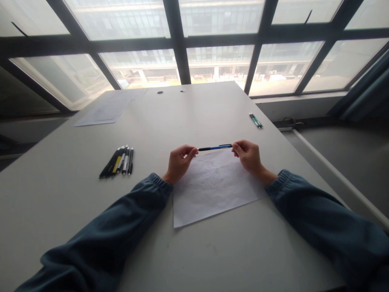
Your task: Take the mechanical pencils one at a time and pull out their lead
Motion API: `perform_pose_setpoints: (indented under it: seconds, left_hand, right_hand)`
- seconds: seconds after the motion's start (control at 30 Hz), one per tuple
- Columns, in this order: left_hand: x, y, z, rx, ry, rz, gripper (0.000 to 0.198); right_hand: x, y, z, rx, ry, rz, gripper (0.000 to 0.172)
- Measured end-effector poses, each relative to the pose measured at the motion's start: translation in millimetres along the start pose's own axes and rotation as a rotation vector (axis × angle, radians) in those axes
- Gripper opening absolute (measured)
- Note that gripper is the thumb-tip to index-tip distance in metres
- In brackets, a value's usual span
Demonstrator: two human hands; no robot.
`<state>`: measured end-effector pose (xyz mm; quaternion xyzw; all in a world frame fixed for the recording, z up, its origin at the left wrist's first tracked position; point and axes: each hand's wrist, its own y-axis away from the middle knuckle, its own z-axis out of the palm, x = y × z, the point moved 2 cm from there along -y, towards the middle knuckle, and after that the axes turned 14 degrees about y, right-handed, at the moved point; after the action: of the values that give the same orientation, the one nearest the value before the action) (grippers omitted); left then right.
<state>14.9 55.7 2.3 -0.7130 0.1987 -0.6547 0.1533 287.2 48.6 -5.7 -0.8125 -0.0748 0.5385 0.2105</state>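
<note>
A blue and black pen (pixel 216 148) is held level between my two hands, above the far edge of a sheet of paper (pixel 219 194). My left hand (pixel 180 160) pinches its black end. The clip end is gripped by the fingers of my right hand (pixel 247 156). Faint marks and creases show on the paper, which lies slightly turned on the white table (pixel 194 251).
Several pens (pixel 117 162), mostly black, lie side by side at the left. Green pens (pixel 256 120) rest near the table's right edge. More paper sheets (pixel 103 107) lie at the far left. Windows (pixel 219 65) stand behind the table.
</note>
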Motion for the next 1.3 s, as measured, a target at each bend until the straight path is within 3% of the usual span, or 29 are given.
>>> perform_pose_setpoints:
  seconds: [1.3]
  left_hand:
    - [4.5, -0.2, 1.4, -0.013, -0.038, -0.005, 0.031]
  right_hand:
    - [-5.7, 2.0, -2.0, 0.006, 0.206, -0.069, 0.032]
